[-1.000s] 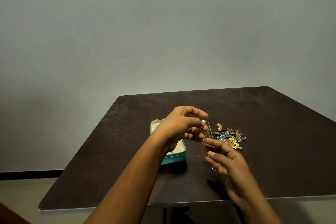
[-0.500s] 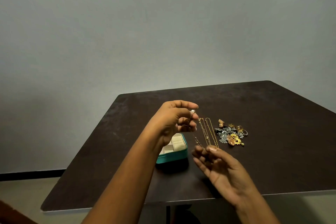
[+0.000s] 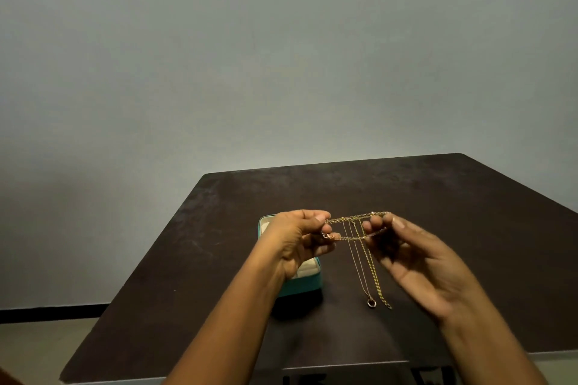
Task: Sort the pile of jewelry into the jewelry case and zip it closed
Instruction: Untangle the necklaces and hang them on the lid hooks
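Thin gold chains (image 3: 356, 222) are stretched level between my two hands above the dark table. My left hand (image 3: 300, 237) pinches their left end, near a small clasp. My right hand (image 3: 413, 256) pinches the right end with its fingertips. Two chain loops hang down from the stretched part, one ending in a small ring pendant (image 3: 371, 302). The teal jewelry case (image 3: 305, 286) lies open on the table under my left hand, which hides most of its cream inside. The rest of the jewelry pile is hidden behind my right hand.
The dark brown table (image 3: 219, 259) reaches to a grey wall behind. Its near edge runs along the bottom of the view, with pale floor to the left.
My right hand rose and took hold of the chains' right end. Both hands have pulled the chains out level between them, and the right hand now covers the jewelry pile.
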Demonstrator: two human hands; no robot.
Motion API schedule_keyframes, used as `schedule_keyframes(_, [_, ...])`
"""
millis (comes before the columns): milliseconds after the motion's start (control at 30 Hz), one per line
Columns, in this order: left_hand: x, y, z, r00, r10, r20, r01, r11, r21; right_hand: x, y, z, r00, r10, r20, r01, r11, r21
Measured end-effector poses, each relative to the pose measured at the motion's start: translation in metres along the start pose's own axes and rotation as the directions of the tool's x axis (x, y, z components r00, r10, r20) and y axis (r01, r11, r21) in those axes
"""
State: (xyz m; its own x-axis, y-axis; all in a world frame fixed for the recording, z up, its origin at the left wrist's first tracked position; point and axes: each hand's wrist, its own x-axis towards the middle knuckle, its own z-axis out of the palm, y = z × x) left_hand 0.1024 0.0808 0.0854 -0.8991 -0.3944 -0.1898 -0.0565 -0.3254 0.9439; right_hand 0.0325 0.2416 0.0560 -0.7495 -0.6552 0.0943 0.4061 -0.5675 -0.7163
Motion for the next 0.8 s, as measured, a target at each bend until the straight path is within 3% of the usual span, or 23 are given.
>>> schedule_keyframes(167, [0.002, -0.01, -0.004, 0.999, 0.019, -0.025, -0.019, 1.0, 0.023, 0.021, -0.031, 0.023, 0.995, 0.089, -0.038, -0.097, 0.917, -0.386])
schedule_keyframes(300, [0.005, -0.011, -0.014, 0.978, 0.176, -0.116, -0.137, 0.95, 0.281, 0.043, -0.042, 0.035, 0.985, 0.155, -0.077, -0.168, 0.748, -0.642])
schedule_keyframes(367, [0.016, -0.016, -0.031, 0.915, 0.327, -0.238, -0.184, 0.861, 0.474, 0.052, -0.047, 0.038, 0.971, 0.218, -0.095, -0.218, 0.663, -0.716])
schedule_keyframes(467, [0.031, -0.028, -0.062, 0.801, 0.439, -0.407, -0.079, 0.751, 0.655, 0.063, -0.052, 0.039, 0.95, 0.289, -0.116, -0.261, 0.535, -0.804])
schedule_keyframes(600, [0.043, -0.049, -0.091, 0.767, 0.423, -0.483, -0.007, 0.758, 0.653, 0.078, -0.054, 0.043, 0.94, 0.319, -0.119, -0.248, 0.403, -0.881])
schedule_keyframes(800, [0.057, -0.064, -0.103, 0.834, 0.355, -0.424, -0.041, 0.804, 0.593, 0.096, -0.045, 0.06, 0.932, 0.356, -0.067, -0.179, 0.294, -0.939])
